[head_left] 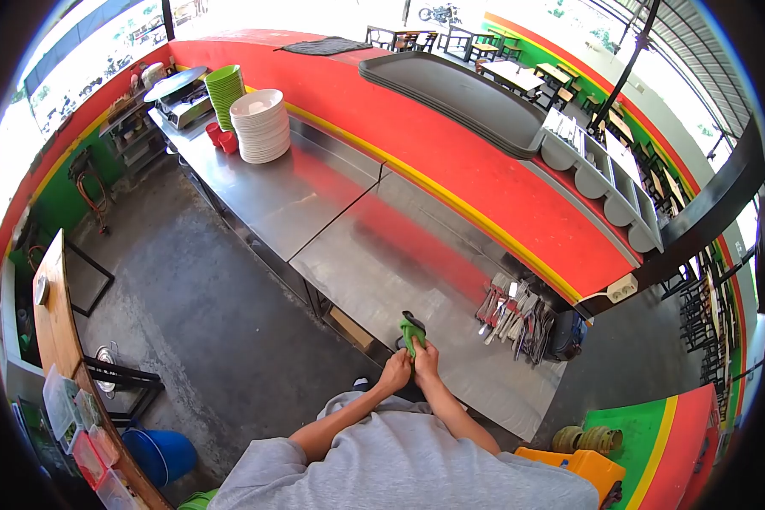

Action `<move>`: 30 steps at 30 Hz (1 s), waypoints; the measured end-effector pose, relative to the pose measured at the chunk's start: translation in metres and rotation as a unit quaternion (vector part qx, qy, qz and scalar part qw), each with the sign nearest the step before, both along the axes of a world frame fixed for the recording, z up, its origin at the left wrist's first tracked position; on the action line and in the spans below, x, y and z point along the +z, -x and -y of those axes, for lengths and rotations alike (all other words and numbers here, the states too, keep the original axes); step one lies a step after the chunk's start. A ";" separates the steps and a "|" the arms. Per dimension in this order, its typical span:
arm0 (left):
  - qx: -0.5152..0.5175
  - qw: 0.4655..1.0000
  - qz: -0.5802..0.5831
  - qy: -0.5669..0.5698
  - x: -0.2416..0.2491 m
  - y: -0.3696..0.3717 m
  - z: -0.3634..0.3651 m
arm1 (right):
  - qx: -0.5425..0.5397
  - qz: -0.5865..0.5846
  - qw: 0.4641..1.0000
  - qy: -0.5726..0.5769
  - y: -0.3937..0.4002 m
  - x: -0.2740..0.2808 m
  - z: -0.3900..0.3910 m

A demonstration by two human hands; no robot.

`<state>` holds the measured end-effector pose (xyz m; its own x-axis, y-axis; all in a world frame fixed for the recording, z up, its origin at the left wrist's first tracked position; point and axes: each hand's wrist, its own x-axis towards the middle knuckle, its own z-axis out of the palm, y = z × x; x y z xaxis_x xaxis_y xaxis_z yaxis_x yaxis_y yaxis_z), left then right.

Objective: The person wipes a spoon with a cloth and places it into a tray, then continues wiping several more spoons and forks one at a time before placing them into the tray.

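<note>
My right hand (426,361) is closed around a green cloth (415,333) at the near edge of the steel counter (374,255). A dark, shiny rounded piece (411,319) pokes out of the cloth's top; what it belongs to is wrapped and hidden. Just beside it, my left hand (395,372) is curled shut against the lower end of the cloth, its fingers partly hidden. To the right on the counter lies a pile of metal spoons and forks (518,323), loosely heaped.
White plates (260,127) and green plates (224,92) stand stacked at the counter's far left, near red cups (221,138). Grey trays (455,93) and a cutlery holder (599,174) rest on the red ledge (340,98). A blue bucket (160,455) is at lower left.
</note>
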<state>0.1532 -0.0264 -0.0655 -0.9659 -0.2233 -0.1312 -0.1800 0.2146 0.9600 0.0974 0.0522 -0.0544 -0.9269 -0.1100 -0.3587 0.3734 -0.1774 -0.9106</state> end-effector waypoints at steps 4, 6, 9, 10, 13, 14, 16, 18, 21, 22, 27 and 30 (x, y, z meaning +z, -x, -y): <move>-0.016 0.999 0.019 -0.019 0.013 0.005 0.009 | 0.005 0.033 0.999 0.026 0.008 -0.002 0.005; -0.043 0.999 0.004 -0.011 0.020 0.006 0.016 | -0.016 0.086 0.994 0.060 0.018 0.005 0.004; -0.107 0.994 -0.012 0.017 0.022 0.004 0.023 | -0.085 0.136 0.984 0.075 0.040 0.018 0.005; -0.113 0.993 -0.017 0.020 0.023 0.003 0.023 | -0.112 0.143 0.980 0.080 0.044 0.015 0.006; -0.117 0.993 -0.009 0.019 0.029 0.001 0.027 | -0.083 0.048 0.995 0.013 0.060 -0.016 0.001; -0.113 0.994 0.008 0.013 0.032 0.001 0.027 | -0.071 0.014 0.997 -0.016 0.066 -0.022 0.003; -0.095 0.995 0.010 -0.004 0.032 0.002 0.028 | -0.058 -0.056 0.995 -0.057 0.078 -0.035 0.008; -0.067 0.997 -0.019 -0.020 0.030 0.001 0.030 | -0.051 -0.100 0.990 -0.081 0.082 -0.036 0.014; -0.054 0.996 0.033 -0.065 0.037 0.005 0.035 | -0.057 -0.110 0.988 -0.091 0.089 -0.020 0.030; -0.051 0.996 0.037 -0.059 0.041 0.004 0.034 | -0.062 -0.102 0.989 -0.090 0.095 -0.020 0.032; -0.080 0.996 -0.022 -0.025 0.025 -0.012 0.030 | -0.215 -0.122 0.953 -0.173 0.166 -0.030 0.007; -0.048 0.994 -0.039 -0.089 0.031 -0.014 0.033 | -0.160 -0.012 0.984 -0.076 0.179 0.016 -0.023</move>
<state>0.1671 -0.0597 -0.0344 -0.9904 -0.1100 -0.0841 -0.0902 0.0524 0.9945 -0.0818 0.0756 -0.0380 -0.9135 0.2421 -0.3270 0.2995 -0.1441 -0.9432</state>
